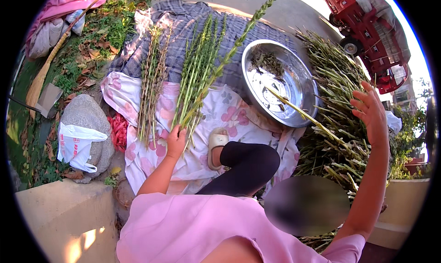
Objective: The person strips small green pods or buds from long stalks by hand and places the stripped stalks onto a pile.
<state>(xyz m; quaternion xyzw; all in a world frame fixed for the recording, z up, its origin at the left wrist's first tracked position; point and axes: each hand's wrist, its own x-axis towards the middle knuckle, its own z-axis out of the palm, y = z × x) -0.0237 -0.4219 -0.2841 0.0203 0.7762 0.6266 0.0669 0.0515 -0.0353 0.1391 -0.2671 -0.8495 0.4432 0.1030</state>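
Observation:
My left hand [176, 142] is closed around the lower end of a long green plant stalk [229, 54] set with small pods. The stalk slants up and away to the right, over a bunch of similar green stalks [190, 74] on the cloth. Left of that bunch lies a smaller, browner bundle of stalks [151, 88]. My right hand [369, 107] is raised on the right with its fingers apart, holding nothing. Below it spreads a big heap of cut stalks [328, 86]. Between the bunches and the heap stands a wide metal basin [298, 118] with dark plant bits inside.
A pink-flowered sheet [220, 106] and a checked cloth [177, 17] cover the ground. To the left are a grey stone [82, 109] with a white plastic bag [78, 145], red plastic [118, 132] and a straw broom [40, 81]. A red vehicle [367, 28] stands far right.

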